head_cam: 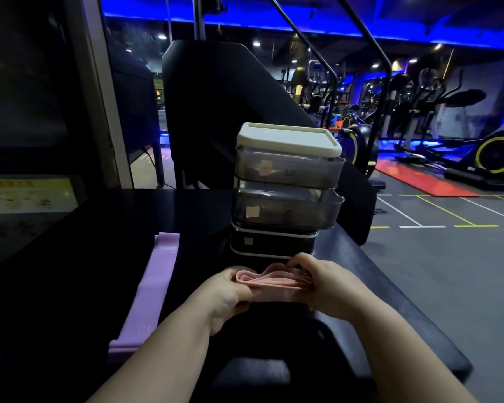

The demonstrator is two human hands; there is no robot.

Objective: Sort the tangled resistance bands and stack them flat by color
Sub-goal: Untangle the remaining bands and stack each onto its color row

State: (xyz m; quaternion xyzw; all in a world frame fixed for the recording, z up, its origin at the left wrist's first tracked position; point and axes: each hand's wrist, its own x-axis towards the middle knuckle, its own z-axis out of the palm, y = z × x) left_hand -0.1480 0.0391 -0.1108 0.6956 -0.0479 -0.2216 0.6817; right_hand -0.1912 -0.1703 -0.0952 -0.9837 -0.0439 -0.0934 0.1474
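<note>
A bunch of pink resistance bands (269,283) hangs between my two hands, low over the black table (70,257). My left hand (230,295) grips the left end of the bunch, thumb on top. My right hand (323,283) curls round the right end. The pink loops lie folded together, and I cannot tell how many there are. A purple band (149,292) lies flat on the table to the left, stretching from near my left forearm toward the back.
A stack of smoky plastic drawers with a white lid (285,187) stands just behind my hands. The table's right edge (405,292) drops to the gym floor. A dark chair back (253,373) sits below my arms. Exercise machines fill the far right.
</note>
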